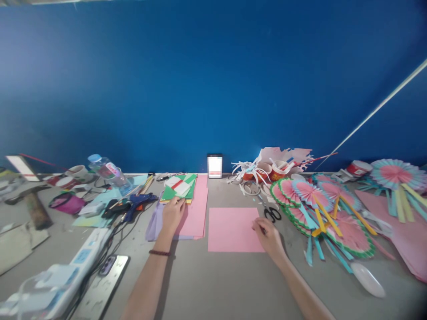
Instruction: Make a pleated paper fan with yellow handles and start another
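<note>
My left hand (pixel 173 215) rests on a stack of pink and lilac paper (pixel 200 209), its fingers closed at the lower edge of a small pile of coloured paper (pixel 188 191), green on top with white and red pieces. A dark bead bracelet (pixel 159 253) circles that wrist. A single pink paper sheet (pixel 231 230) lies flat on the table between my hands. At its right edge is my right hand (pixel 268 235), fingers curled and pressed together on the sheet. Just beyond that hand lie black-handled scissors (pixel 272 214), partly hidden.
Pleated paper fans (pixel 313 195) crowd the right side, near a white oval object (pixel 368 279). At left are a blue glue gun (pixel 136 204), bottle (pixel 110 173), hammer (pixel 35 206), power strip (pixel 76 266) and phone (pixel 103 286). A blue wall (pixel 213 89) stands behind.
</note>
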A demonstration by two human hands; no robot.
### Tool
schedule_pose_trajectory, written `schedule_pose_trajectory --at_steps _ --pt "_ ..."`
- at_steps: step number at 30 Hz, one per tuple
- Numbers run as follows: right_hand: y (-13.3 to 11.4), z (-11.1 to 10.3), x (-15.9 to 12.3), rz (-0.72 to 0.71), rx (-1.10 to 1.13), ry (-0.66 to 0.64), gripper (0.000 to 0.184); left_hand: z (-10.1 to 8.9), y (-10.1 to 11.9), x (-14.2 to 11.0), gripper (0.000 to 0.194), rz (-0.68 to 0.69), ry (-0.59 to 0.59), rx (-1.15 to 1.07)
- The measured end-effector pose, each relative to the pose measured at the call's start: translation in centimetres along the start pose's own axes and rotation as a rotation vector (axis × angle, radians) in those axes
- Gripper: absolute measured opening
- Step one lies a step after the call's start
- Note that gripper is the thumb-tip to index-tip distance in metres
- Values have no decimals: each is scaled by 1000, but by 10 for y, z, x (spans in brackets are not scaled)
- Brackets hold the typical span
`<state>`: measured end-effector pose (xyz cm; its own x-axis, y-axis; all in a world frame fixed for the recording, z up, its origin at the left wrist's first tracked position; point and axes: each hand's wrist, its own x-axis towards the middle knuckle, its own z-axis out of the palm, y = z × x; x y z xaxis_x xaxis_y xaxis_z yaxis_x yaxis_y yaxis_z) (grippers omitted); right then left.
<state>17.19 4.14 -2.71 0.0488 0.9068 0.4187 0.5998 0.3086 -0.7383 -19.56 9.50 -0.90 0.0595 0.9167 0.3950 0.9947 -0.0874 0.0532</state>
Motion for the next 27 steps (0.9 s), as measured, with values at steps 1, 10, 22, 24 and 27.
schedule_pose_trajectory --at_steps 1,10,22,24,27 --pt "0 0 0 5 1 -3 35 1 0 0 29 2 2 -8" --pt "0 0 0 39 14 -14 33 2 -1 1 28 -13 27 -85" --pt "-1 -1 0 44 8 -22 33 4 -1 -1 27 -17 83 -117" --pt "0 -1 -1 37 12 -14 32 2 1 1 25 -49 131 -172" --pt "1 0 -1 32 15 -8 31 -3 4 12 23 -64 170 -227"
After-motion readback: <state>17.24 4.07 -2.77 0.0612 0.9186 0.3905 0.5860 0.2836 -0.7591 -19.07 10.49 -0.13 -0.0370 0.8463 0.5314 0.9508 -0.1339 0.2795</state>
